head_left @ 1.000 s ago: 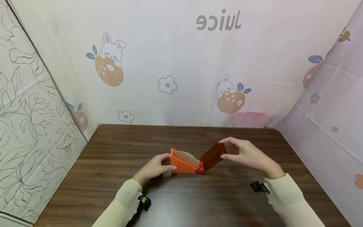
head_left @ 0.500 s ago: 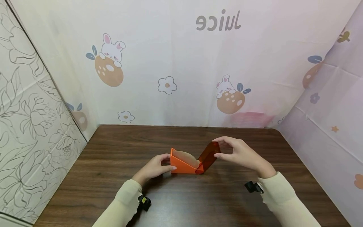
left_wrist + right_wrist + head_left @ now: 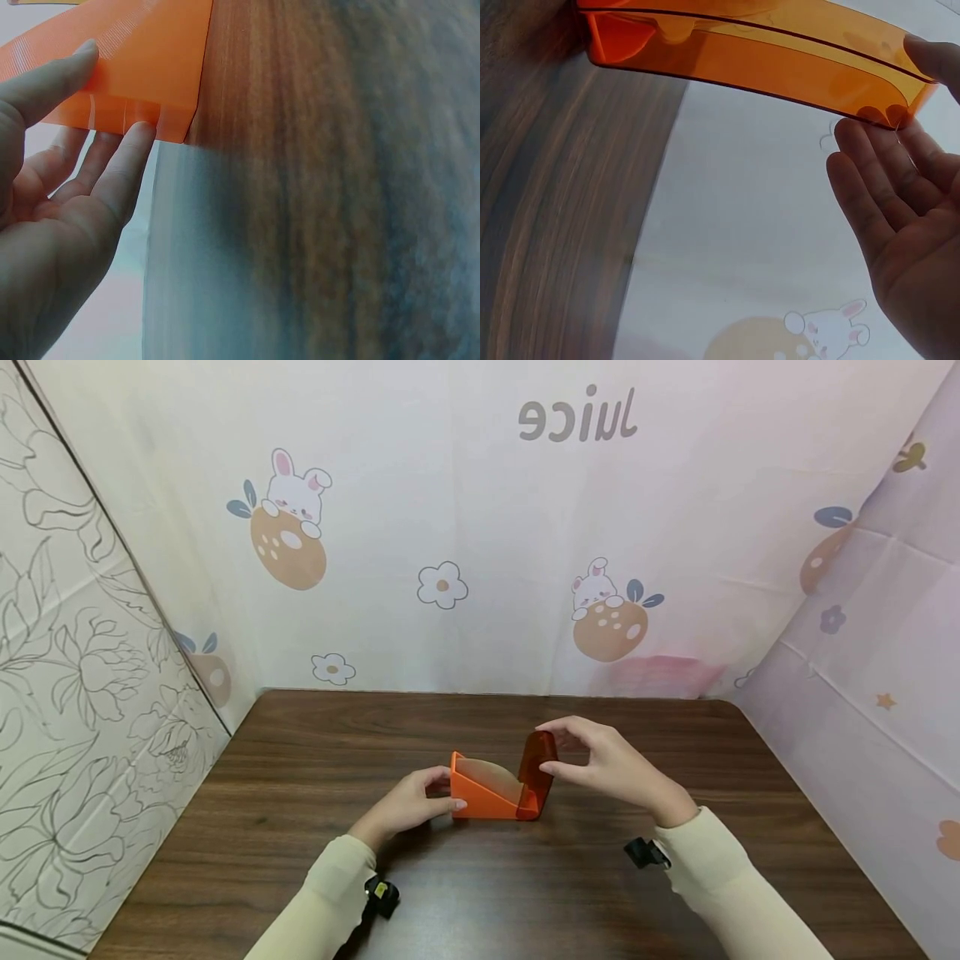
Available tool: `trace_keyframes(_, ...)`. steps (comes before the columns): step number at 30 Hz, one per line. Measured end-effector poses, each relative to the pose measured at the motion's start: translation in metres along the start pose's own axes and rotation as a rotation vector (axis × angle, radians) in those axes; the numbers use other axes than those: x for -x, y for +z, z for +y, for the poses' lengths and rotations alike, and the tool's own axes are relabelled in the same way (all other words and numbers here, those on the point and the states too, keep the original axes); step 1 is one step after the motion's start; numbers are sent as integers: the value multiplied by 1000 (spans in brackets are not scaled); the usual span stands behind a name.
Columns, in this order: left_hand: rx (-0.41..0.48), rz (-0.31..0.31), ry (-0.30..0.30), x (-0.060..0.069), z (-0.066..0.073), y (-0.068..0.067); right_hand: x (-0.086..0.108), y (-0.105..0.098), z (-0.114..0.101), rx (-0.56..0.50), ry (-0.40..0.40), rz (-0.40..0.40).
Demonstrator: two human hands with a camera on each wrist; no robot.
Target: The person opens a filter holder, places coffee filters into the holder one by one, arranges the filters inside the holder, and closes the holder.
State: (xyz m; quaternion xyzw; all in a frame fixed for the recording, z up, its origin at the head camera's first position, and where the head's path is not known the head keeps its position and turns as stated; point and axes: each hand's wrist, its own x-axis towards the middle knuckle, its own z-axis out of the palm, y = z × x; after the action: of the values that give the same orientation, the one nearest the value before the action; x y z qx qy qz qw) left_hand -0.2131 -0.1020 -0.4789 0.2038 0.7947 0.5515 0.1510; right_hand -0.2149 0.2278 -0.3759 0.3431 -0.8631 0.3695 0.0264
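Note:
In the head view a small orange box (image 3: 480, 798) with a slanted side stands on the table. Beige, round-edged sheets that look like paper coffee filters (image 3: 489, 775) rise inside it. My left hand (image 3: 405, 803) grips the box's tall left end, thumb on the near side; the left wrist view shows the fingers under the orange wall (image 3: 157, 45). A see-through amber lid (image 3: 537, 762), hinged at the box's low right end, stands nearly upright. My right hand (image 3: 611, 767) pinches its upper end. In the right wrist view thumb and fingertips touch the lid's end (image 3: 780, 64).
The brown wood-grain table (image 3: 315, 735) extends around the box. Behind it hangs a white cloth (image 3: 495, 635) with printed rabbits and flowers. A flower-patterned panel (image 3: 82, 652) borders the left side, and cloth continues on the right. Each wrist wears a small black camera (image 3: 382, 895).
The right hand has moved left, swinging the amber lid up from a rightward slant to nearly upright. The left hand and the orange box have stayed in place.

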Motion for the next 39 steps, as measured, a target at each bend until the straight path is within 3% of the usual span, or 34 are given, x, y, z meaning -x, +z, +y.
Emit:
trace_keyframes(8,-11,-2,2,0,1,0,-9,11,-2,15,-53,10)
trace_keyframes(18,-2,5,-10,0,1,0,-23,25,-9,9,-27,-32)
trace_keyframes(26,-11,-7,-10,0,1,-1,-32,37,-11,23,-94,-34)
trace_keyframes(39,-1,-19,4,-1,0,-1,-47,61,-19,10,-105,-95)
